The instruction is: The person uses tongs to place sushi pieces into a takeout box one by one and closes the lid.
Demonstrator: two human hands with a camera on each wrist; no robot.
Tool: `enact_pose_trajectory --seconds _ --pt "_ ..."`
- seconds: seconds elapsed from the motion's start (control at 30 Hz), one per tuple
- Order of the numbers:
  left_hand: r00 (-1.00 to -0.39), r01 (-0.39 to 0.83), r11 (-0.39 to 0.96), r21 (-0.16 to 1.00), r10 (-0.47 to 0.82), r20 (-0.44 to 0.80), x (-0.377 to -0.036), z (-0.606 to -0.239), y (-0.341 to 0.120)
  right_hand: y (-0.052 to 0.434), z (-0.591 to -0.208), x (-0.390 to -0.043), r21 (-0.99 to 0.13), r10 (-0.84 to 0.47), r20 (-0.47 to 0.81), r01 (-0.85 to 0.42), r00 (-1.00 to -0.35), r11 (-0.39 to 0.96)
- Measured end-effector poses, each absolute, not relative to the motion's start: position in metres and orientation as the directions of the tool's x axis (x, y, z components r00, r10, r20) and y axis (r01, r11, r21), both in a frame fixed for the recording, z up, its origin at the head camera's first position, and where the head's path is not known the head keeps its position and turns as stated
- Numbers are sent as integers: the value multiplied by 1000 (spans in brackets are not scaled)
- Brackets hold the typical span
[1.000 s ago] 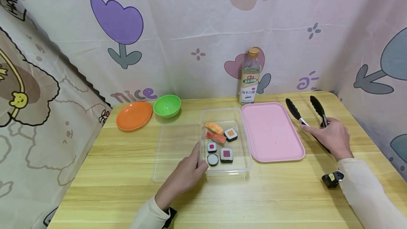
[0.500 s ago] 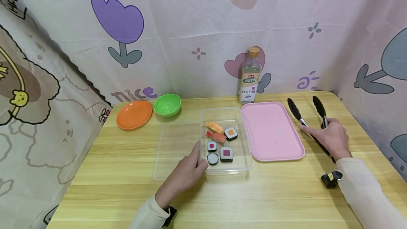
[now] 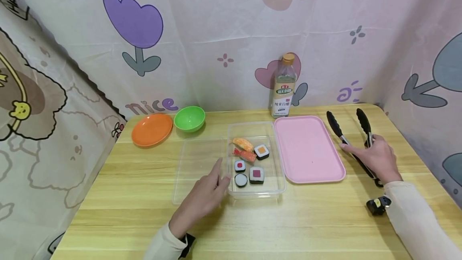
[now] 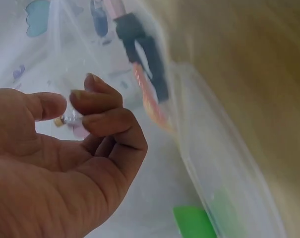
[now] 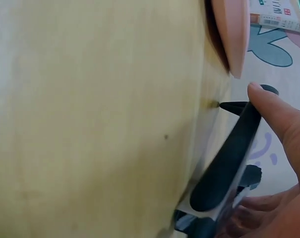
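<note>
The person has two bare hands and wears a top with long sleeves. The left sleeve (image 3: 163, 244) is a pale cream colour and looks soft. The right sleeve (image 3: 415, 220) is the same pale cream and has small folds near its end. On the left wrist sits a small black camera (image 3: 185, 240), tucked against the cuff. On the right wrist sits another small black camera (image 3: 377, 204), with a yellow spot and a bit of silver on it. The left hand (image 3: 202, 198) wears no glove and no ring, and its nails are short and plain. The right hand (image 3: 375, 159) wears no glove either.
</note>
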State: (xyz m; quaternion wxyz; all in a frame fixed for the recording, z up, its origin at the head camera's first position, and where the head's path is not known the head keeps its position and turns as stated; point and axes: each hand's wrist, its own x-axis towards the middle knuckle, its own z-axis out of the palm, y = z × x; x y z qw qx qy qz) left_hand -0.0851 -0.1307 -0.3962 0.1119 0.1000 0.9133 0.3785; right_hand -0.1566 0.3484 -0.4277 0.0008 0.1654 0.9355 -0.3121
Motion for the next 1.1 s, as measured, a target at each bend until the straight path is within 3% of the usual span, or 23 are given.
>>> enact_pose_trajectory --seconds 0.27,0.5,0.83,1.1 --pt "-987 18 701 713 127 -100 -95 -383 -169 349 -414 -147 -575 298 -72 284 -952 768" --pt "-996 9 771 636 65 -65 -104 -377 -205 341 -398 -135 -627 334 -11 267 -942 732" --pt "-995 -49 817 574 8 -97 -116 -388 -239 314 -393 -120 -678 262 163 84 -951 730" --pt "-978 -132 839 528 -24 -207 -124 -397 -248 284 -394 -112 -698 120 210 -62 -970 714"
